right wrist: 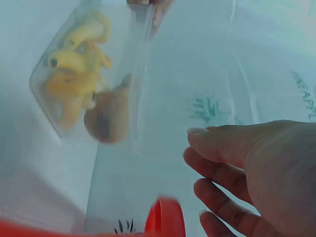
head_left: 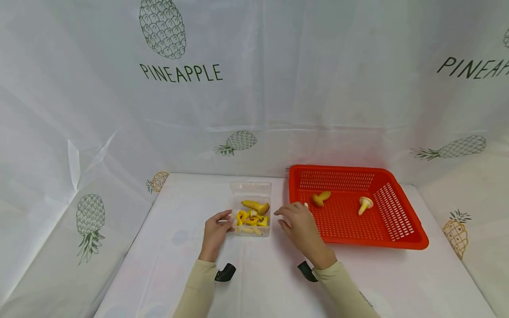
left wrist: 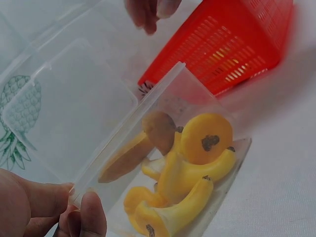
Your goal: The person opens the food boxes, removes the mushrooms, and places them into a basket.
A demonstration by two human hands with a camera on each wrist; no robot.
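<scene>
A clear plastic box [head_left: 250, 231] with its lid [head_left: 250, 189] raised at the back stands on the white table. Inside lie several yellow toy mushrooms [left wrist: 197, 163] and a larger brown-capped mushroom [left wrist: 160, 131]. My left hand [head_left: 216, 232] pinches the left edge of the box between thumb and fingers. My right hand [head_left: 300, 225] hovers between the box and a red basket [head_left: 405, 234], holding nothing, its fingers loosely bent and thumb apart. In the basket lie a brownish-yellow mushroom [head_left: 321, 198] and a pale-capped mushroom [head_left: 365, 205]; the right hand hides part of the basket.
Two short black tube-like pieces, the left one [head_left: 225, 272] and the right one [head_left: 307, 270], sit beside the wrists. A white curtain [head_left: 338, 88] printed with pineapples hangs behind the table [head_left: 171, 247] and along its sides.
</scene>
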